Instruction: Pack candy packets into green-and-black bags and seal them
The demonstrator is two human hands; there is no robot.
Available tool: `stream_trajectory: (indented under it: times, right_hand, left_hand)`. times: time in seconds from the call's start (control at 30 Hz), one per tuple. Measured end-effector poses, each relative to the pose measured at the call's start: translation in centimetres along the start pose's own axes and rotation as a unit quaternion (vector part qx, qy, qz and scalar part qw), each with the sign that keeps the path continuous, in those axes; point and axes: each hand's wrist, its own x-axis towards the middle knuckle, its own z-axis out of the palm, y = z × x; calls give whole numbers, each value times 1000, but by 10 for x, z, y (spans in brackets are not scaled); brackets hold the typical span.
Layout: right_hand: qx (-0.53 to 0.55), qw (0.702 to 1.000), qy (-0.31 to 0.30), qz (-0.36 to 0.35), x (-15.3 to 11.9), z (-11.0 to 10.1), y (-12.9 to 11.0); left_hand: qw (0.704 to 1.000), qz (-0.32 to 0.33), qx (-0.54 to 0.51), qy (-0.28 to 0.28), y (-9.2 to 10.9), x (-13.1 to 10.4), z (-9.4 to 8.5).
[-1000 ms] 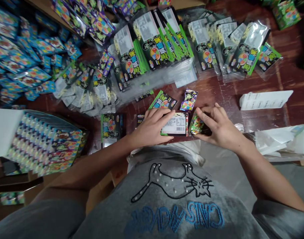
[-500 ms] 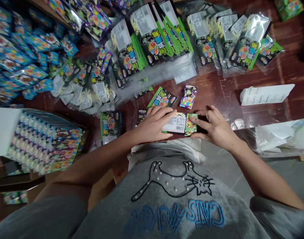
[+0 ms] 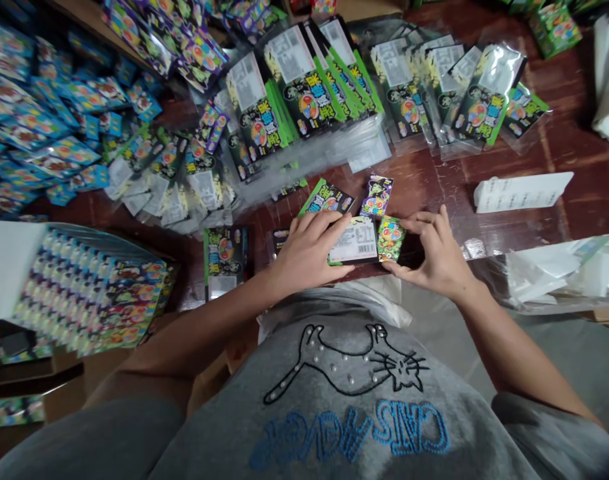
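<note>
My left hand [image 3: 309,252] grips a flat black box [image 3: 353,241] near the table's front edge, thumb along the near side and fingers over its top. The box's pale printed label with a barcode faces up. My right hand [image 3: 432,257] pinches a small green box [image 3: 391,239] by its right end, thumb near, forefinger far. The green box stands against or just beside the open-side end of the black box; I cannot tell whether they touch. A small purple box [image 3: 377,195] lies just beyond them. Another black and green box [image 3: 329,199] lies past my left fingers.
Stacked black and green packs [image 3: 309,93] in clear bags line the back. Blue boxes [image 3: 49,127] pile up at left, above a carton of small boxes [image 3: 129,293]. A folded white card [image 3: 524,192] stands right; clear bags [image 3: 554,267] lie at the right edge.
The small green box has shifted right, away from the black box's end, and turned slightly. My right hand's fingers have curled into a pinch on it. The left hand stays on the black box.
</note>
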Motion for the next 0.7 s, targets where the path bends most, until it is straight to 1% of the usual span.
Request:
stream_trajectory:
  times: [0.07, 0.1, 0.23, 0.3, 0.37, 0.4, 0.43, 0.47, 0.53, 0.57, 0.6, 0.7]
  right_hand:
    - [52, 998, -19, 4, 3, -9, 3]
    - [78, 996, -42, 2, 5, -17, 7]
    - [131, 973, -189, -5, 29, -45, 26]
    - [130, 959, -250, -9, 44, -50, 33]
    - [117, 947, -296, -33, 58, -49, 35]
    - [104, 947, -299, -46, 63, -47, 33]
    - [85, 954, -284, -53, 65, -45, 31]
    - [60, 965, -252, -49, 65, -43, 27]
    - [-3, 986, -164, -8, 58, -39, 16]
    - [-36, 991, -127, 22, 52, -35, 11]
    - [-65, 991, -105, 50, 45, -31, 6]
    - [-117, 984, -79, 105, 24, -12, -4]
  left_hand:
    - [1000, 7, 8, -10, -5, -1, -4]
    - [1000, 17, 9, -23, -8, -1, -6]
    - [995, 59, -3, -74, -17, -2, -8]
    - [995, 62, -8, -84, -16, 0, -5]
    - [995, 57, -11, -85, -12, 1, -1]
    - [995, 53, -10, -86, -10, 1, 0]
    - [995, 47, -8, -85, -8, 1, 1]
    - [996, 40, -3, -83, -7, 0, 2]
    - [997, 23, 11, -78, -6, -3, 3]
    - [997, 16, 16, -74, -6, -5, 4]
    - [997, 11, 20, -69, -6, -6, 5]
    - [998, 10, 21, -57, -4, -7, 9]
